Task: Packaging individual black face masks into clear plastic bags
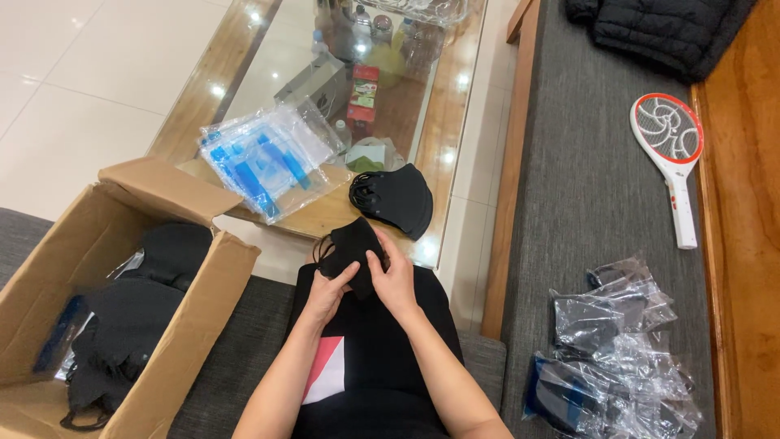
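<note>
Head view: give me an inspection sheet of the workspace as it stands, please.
Surface: glass-topped wooden coffee table ahead; grey fabric bench to the right.
Job's things: small stack of black fabric face masks held over the lap; second black mask stack on the table edge; open brown cardboard box at left, holding more black masks.
Clutter: clear plastic sleeves with blue strips on the table; bagged masks pile on the bench; bottles at the table's far end.
Grips: left hand and right hand both shut on the held stack.
Cables: nothing seen.
Surroundings: white and red racket-shaped swatter, black padded jacket, white tiled floor.
</note>
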